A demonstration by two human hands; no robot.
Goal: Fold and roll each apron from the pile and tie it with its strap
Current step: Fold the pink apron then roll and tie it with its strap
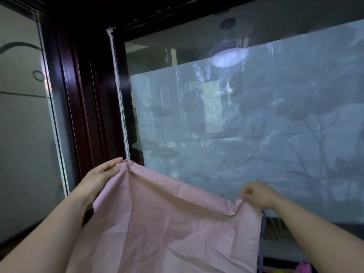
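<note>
The left hand (98,173) and right hand (257,194) each pinch 1 corner of the pink apron (167,223); sagging between them, it could slip from a slack pinch.

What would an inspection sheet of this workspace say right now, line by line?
Surface: nothing seen.
Job's things: pink apron held up in the air, spread and creased, top edge sagging.
Clutter: pink and yellow bits at bottom right, too cut off to name.
Grips: left hand pinches the apron's top left corner; right hand pinches its top right corner.
Cables: nothing seen.
Surroundings: dark wooden frame; glass pane with pale film.
</note>
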